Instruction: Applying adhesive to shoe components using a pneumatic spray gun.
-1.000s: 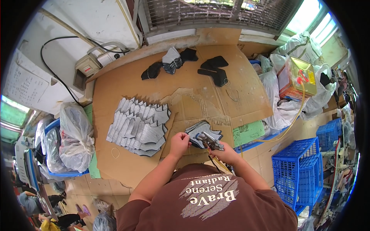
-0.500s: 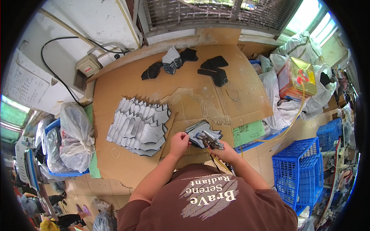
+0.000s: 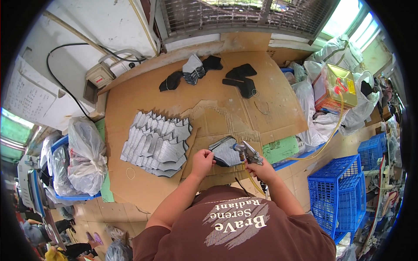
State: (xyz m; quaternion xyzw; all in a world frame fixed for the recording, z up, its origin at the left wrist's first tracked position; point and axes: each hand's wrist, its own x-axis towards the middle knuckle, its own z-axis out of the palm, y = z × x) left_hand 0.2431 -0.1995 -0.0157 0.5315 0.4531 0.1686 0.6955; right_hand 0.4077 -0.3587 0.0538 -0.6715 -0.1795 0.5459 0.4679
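Observation:
My right hand (image 3: 263, 170) is wrapped round a metal spray gun (image 3: 251, 153) with a blue nozzle part and a yellow hose running down from it. The gun is over the right end of a small fanned stack of grey, dark-edged fabric pieces (image 3: 225, 152) at the near side of the cardboard. With its fingers closed, my left hand (image 3: 203, 162) pinches the left edge of that stack; the fingertips are partly hidden. To the left lie overlapping rows of similar grey pieces (image 3: 156, 141) with pointed edges.
Cardboard (image 3: 143, 98) covers the bench. Black pieces (image 3: 244, 80) and a bundled grey stack (image 3: 193, 69) lie at the back. A metal can (image 3: 333, 89) with the yellow hose stands at right, above blue crates (image 3: 324, 195). Plastic bags (image 3: 87, 156) fill a bin at left.
The spray gun in my right hand has moved right across the small stack, uncovering more of its grey top. My left hand stays at the left edge.

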